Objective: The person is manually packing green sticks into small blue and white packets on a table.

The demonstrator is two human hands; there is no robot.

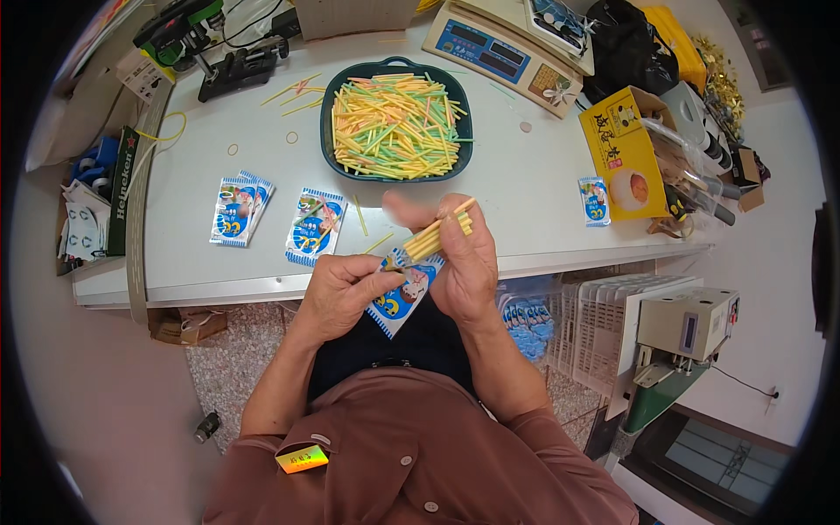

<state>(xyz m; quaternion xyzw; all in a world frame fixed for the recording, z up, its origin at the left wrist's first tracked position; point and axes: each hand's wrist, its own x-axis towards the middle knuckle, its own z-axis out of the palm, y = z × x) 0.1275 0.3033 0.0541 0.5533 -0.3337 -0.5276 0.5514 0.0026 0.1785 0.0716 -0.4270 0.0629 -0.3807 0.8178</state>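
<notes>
My left hand (346, 293) is closed on a blue, white and silver packet (404, 293), pinching it near its upper end. The packet hangs tilted in front of my body, beyond the table's front edge. My right hand (466, 267) grips a small bundle of thin, pale yellow sticks (435, 236). The bundle's lower ends are at the packet's upper end; how far they reach inside is hidden. Beyond my hands stands a dark green tub (398, 178) heaped with yellow, green and pinkish sticks (394, 122).
Similar packets (232, 210) lie at left, and more (315, 227) nearer the middle with loose sticks on them. A weighing scale (499, 57) stands at the back, a yellow box (623, 149) at right. Below right is a sealing machine (687, 324) beside a white plastic crate (604, 332).
</notes>
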